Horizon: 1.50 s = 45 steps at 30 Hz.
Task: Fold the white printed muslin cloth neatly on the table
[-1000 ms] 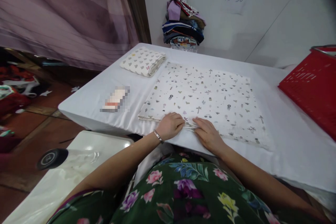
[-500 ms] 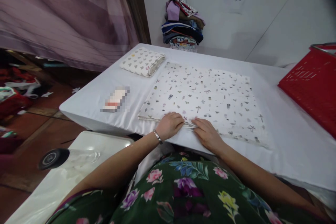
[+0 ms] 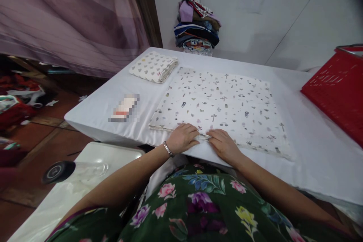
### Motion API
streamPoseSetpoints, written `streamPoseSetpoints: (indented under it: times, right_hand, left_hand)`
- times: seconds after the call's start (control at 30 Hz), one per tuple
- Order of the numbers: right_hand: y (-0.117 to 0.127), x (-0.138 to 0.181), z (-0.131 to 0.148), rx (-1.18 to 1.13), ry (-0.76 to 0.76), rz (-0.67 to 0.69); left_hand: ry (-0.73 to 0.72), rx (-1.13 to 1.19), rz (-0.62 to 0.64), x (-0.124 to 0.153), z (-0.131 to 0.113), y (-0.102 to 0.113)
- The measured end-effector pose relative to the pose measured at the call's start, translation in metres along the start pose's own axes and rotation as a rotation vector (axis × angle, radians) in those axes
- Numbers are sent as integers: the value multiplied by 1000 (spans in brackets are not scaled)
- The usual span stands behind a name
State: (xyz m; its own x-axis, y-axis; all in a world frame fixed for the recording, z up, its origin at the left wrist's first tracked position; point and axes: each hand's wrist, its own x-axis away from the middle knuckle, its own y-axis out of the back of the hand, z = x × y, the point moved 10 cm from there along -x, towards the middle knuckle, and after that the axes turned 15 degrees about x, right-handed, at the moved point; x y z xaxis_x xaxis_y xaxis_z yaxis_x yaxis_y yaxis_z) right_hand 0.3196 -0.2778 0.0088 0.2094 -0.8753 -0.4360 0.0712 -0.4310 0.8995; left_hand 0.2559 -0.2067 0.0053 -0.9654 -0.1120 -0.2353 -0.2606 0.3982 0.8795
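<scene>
A white cloth point(image 3: 218, 102) printed with small palm trees and other figures lies folded in layers, spread flat before me. Its near edge is pinched by my left hand point(image 3: 183, 138), fingers on top and thumb below. Just to the right, my right hand point(image 3: 225, 145) grips the same edge, its fingertips close to those of the left. A short stretch of the layered edge shows between the two hands. Farther back on the left rests a thicker folded cloth point(image 3: 153, 67) with a grey cloud-like print.
The white-covered table point(image 3: 320, 151) carries a blurred-out flat object point(image 3: 124, 109) on the left. A red basket point(image 3: 337, 90) stands at the right. Behind, a pile of folded clothes point(image 3: 197, 26) sits by the wall. A white stool or bench point(image 3: 93, 181) is at lower left.
Both hands stay on the near edge with almost no movement. My left hand has shifted very slightly. The cloth lies as before.
</scene>
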Motion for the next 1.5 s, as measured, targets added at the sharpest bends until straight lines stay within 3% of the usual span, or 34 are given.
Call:
streamPoseSetpoints:
  times: [0.47, 0.87, 1.03, 1.17, 1.37, 1.5]
  right_hand:
    - [4, -2, -15, -158, -154, 14]
    - [-2, 1, -16, -209, -140, 63]
    - [4, 15, -49, -299, -311, 21]
    - [5, 26, -77, -256, -416, 90]
    - [7, 30, -94, -218, -464, 172]
    - [5, 20, -98, -199, -376, 139]
  left_hand:
    - [56, -151, -15, -11, -7, -2]
    - [39, -187, -47, -16, -10, -11]
    - [22, -181, -40, -15, -10, -10]
    - [2, -185, -47, -15, -10, -9]
    - [-20, -154, -55, -15, -11, -7]
    - [-34, -144, -46, -15, -12, -6]
